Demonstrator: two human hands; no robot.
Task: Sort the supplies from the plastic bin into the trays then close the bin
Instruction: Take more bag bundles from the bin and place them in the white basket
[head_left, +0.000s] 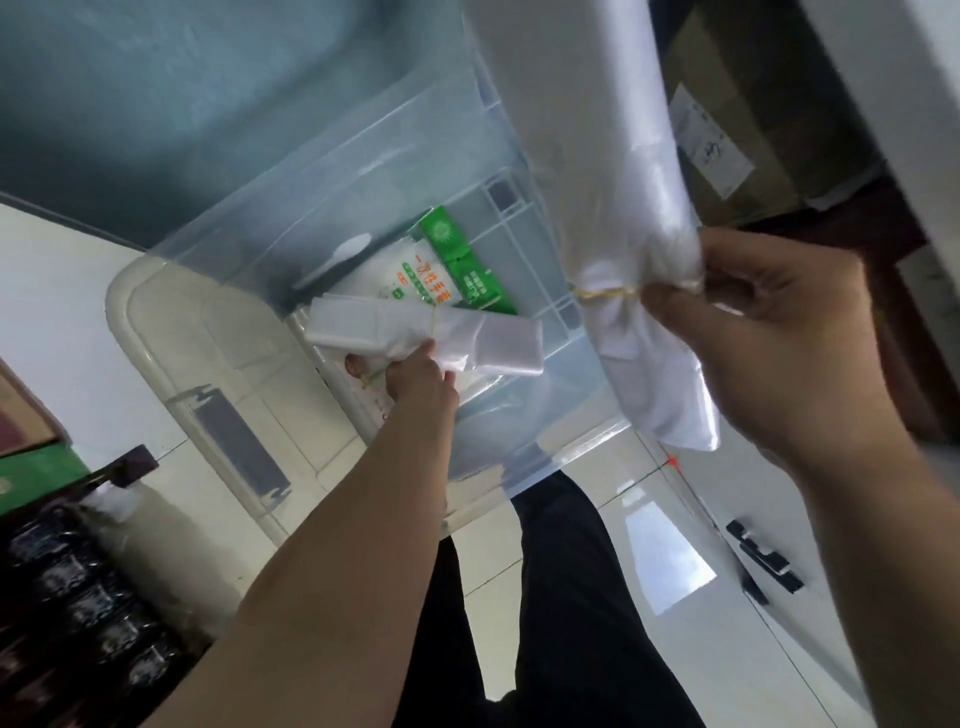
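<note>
A clear plastic bin (363, 171) fills the middle of the view. Inside it my left hand (415, 376) grips a small bundle of clear plastic bags (426, 332) bound with a rubber band, low over the bin floor. Under that bundle lie a white packet with orange print (415, 275) and a green packet (462, 260). My right hand (769, 332) holds up a long, large bundle of clear plastic bags (613, 171) above the bin's right side, pinching it near its yellow rubber band (605, 292).
The bin's clear lid (176, 364) with a dark latch lies on the tiled floor to the left. Dark packaged goods (67, 597) stand at bottom left. A cardboard box (737, 119) sits on a shelf at upper right. A white surface with black clips (763, 561) is at lower right.
</note>
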